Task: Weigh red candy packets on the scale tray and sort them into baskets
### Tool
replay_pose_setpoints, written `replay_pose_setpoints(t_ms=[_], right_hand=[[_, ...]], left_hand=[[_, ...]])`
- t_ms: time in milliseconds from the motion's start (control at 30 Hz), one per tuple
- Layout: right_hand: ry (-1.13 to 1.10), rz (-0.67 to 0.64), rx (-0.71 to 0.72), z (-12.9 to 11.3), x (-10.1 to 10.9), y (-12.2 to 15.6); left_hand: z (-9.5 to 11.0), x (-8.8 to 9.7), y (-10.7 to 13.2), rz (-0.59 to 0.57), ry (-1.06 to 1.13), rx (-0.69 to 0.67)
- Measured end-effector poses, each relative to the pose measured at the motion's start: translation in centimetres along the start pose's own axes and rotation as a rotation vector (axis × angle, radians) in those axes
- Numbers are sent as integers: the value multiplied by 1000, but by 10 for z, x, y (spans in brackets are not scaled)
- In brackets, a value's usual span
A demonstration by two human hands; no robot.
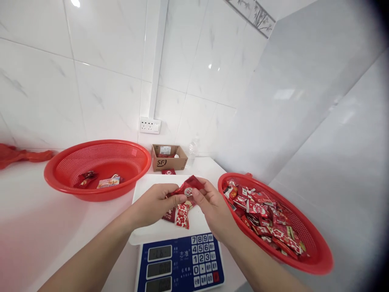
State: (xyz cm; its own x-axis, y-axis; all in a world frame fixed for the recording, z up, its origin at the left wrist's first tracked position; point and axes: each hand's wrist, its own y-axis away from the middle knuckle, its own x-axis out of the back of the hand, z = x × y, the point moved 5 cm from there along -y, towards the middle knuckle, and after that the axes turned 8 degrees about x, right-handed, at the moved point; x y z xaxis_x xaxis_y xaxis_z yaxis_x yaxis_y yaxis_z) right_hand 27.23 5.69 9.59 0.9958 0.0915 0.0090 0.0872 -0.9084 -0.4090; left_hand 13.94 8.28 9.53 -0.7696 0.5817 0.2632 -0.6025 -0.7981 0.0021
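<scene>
Both hands meet over the white pan of a digital scale [158,233]. My left hand [156,205] and my right hand [209,205] each pinch one end of a red wrapped candy [190,186], held just above the pan. A couple of other red wrapped candies [181,215] lie on the pan under my hands. The scale's blue front panel [182,263] with displays and a keypad faces me.
A red basket [304,263] full of red wrapped candies sits at the right. A second red basket [97,162] at the left holds a few packets. A small cardboard box [168,162] and a wall socket [150,125] are behind. Tiled walls close the back and right.
</scene>
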Motion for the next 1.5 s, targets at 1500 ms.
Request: replay_pose_setpoints(t_ms=[1500], right_hand=[[713,-326,-256,10,39,9]], left_hand=[[25,32,20,446,42,-244]])
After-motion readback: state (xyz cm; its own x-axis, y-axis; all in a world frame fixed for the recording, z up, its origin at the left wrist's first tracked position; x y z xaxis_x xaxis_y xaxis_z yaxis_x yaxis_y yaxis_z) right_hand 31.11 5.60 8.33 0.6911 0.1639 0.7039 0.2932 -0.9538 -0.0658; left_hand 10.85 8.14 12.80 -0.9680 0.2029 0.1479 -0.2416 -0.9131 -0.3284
